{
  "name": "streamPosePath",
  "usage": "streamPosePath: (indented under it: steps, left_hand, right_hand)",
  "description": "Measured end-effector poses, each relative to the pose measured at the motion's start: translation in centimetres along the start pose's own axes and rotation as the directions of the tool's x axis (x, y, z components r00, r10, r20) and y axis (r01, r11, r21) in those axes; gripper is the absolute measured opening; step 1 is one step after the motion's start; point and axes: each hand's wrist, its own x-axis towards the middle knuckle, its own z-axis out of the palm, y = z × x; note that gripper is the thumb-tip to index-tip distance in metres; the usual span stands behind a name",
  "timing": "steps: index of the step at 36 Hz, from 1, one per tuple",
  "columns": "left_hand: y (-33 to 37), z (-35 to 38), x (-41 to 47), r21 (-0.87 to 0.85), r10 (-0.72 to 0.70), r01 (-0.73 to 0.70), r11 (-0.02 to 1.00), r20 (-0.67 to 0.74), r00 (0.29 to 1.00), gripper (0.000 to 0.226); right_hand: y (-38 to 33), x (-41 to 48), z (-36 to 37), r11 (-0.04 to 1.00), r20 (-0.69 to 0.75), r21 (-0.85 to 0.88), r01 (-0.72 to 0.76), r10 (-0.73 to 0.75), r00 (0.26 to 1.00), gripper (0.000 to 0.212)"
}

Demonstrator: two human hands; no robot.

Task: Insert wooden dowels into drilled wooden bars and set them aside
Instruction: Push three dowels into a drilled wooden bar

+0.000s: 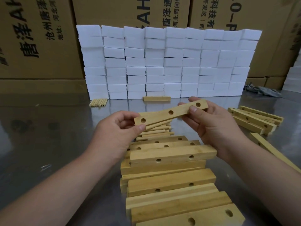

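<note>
While hands (114,132) (213,126) grip a bar (158,116), cartons (114,12) read "AH".

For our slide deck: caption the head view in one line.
Left hand and right hand hold a three-hole bar over a pile of bars and dowels.

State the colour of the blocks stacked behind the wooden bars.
White blocks; best in head view.

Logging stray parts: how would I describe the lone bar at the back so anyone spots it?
A wall of white foam blocks spans the back of the metal table. At its foot, near the middle, lies one wooden bar. It lies alone, unlike the piled bars in the foreground.
</note>
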Motion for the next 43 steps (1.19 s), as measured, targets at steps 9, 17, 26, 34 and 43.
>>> streamPosePath:
  steps: [9, 17, 26, 34, 43]
  left_hand:
    - [-0.6, -1.0, 1.3, 0.061, -0.002, 0.001, 0.998, 0.016, 1.000, 0.023]
    - [-5.5, -2.5, 3.1, 0.528, -0.255, 0.187, 0.828, 0.058, 0.965, 0.028]
    - [-5.7, -2.0, 4.5, 0.641, 0.036, -0.087, 0.762, 0.092, 0.995, 0.028]
    - [-4.2, -0.2, 7.0, 0.561, -0.072, -0.080, 0.824, 0.244, 0.967, 0.004]
    - [-2.8, 3.2, 7.8, 0.789, -0.080, -0.265, 0.555, 0.367, 0.927, 0.015]
  right_hand:
    - [-0.7, 0.9, -0.6, 0.993, -0.184, 0.088, 0.076, -0.059, 0.981, 0.002]
    - [-0.5, 1.7, -2.0, 0.974, -0.529, 0.225, -0.038, 0.155, 0.835, 0.025]
    - [-0.3, 1.5, -1.7, 0.970, -0.616, 0.176, -0.170, 0.243, 0.750, 0.038]
    - [-0.3, 1.6, -2.2, 0.965, -0.580, 0.172, -0.199, 0.262, 0.771, 0.036]
    - [-0.6, 1.0, -1.7, 0.915, -0.362, 0.381, -0.132, 0.280, 0.889, 0.025]
